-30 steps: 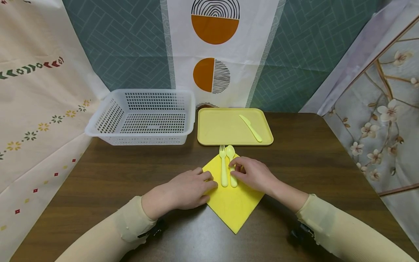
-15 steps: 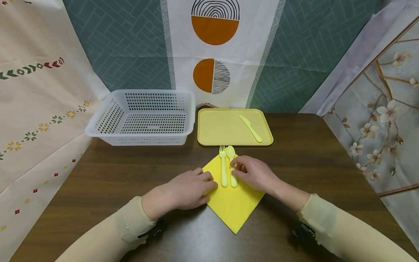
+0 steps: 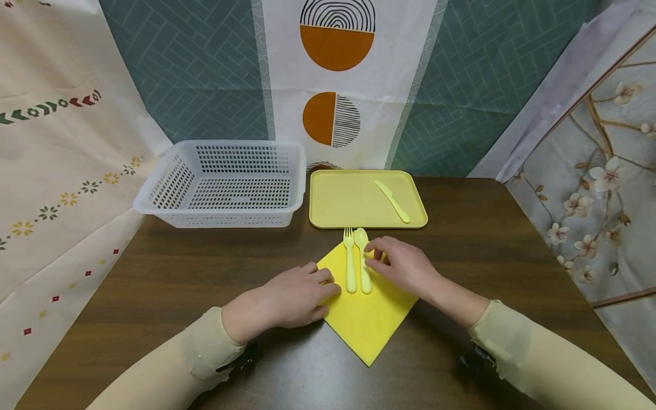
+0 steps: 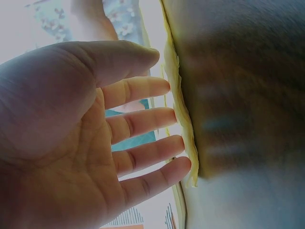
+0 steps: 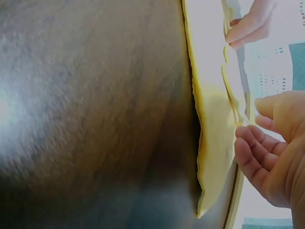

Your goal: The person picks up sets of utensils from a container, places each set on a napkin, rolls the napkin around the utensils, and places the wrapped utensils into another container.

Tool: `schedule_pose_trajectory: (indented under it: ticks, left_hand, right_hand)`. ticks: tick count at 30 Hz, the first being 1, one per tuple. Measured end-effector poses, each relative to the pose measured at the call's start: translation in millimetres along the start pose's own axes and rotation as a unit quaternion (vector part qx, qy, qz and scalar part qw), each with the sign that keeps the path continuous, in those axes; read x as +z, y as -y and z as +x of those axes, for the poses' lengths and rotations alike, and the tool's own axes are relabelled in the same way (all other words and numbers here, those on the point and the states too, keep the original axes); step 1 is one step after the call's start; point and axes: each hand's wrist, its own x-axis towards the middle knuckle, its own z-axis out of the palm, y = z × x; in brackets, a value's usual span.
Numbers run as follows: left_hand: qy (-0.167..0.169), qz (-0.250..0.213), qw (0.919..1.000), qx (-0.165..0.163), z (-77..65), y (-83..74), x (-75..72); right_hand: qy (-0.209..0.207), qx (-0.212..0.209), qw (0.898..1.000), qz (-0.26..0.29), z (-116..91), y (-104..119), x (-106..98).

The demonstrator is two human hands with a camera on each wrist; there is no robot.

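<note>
A yellow napkin, folded square, lies on the table with one corner toward me. Side by side on its upper half are a pale yellow fork and a matching spoon, their heads reaching the far corner. My left hand rests its fingertips on the napkin's left edge. In the left wrist view its fingers are spread, nearly straight. The right hand hovers over the napkin's right side, fingertips just beside the spoon handle. The right wrist view shows those fingers bent loosely, nothing pinched between them.
Behind the napkin a yellow tray holds a pale yellow knife. A white perforated basket stands to the tray's left. Patterned cloths hang around the dark wooden table.
My right hand has let go of the spoon and shifted slightly right, its fingertips parting from the handle. The left hand, fork, spoon and napkin look the same.
</note>
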Motion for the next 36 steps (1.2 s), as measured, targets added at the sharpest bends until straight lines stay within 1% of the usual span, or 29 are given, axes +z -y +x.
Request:
schedule_pose_trajectory:
  ticks: [5,10,14,18,25,31,36]
  left_hand:
    - [-0.006,0.001,1.0,0.003,-0.1,0.4,0.5]
    - [-0.01,0.003,0.9999,0.007,-0.4,0.9,0.5]
    - [-0.007,0.002,1.0,0.004,-0.2,1.2,0.9]
    - [-0.004,0.0,1.0,0.003,0.0,1.3,1.3]
    - [-0.012,0.004,0.9999,0.007,-0.3,1.8,2.1]
    - [-0.007,-0.001,1.0,0.003,-0.7,1.3,2.0]
    - [-0.004,-0.001,1.0,0.001,-0.9,0.8,2.0]
  right_hand:
    - [-0.031,-0.022,0.998,-0.042,1.7,-0.8,-3.2]
    - [-0.046,-0.04,0.996,-0.071,4.6,-1.7,-6.9]
    - [-0.053,-0.052,0.993,-0.09,7.7,-2.5,-9.8]
    - [-0.056,-0.056,0.992,-0.1,10.2,-4.1,-11.9]
    - [-0.065,-0.064,0.99,-0.11,13.3,-7.7,-15.8]
    - [-0.069,-0.074,0.988,-0.116,16.1,-10.5,-17.7]
    - [-0.07,-0.074,0.988,-0.119,18.0,-13.1,-18.5]
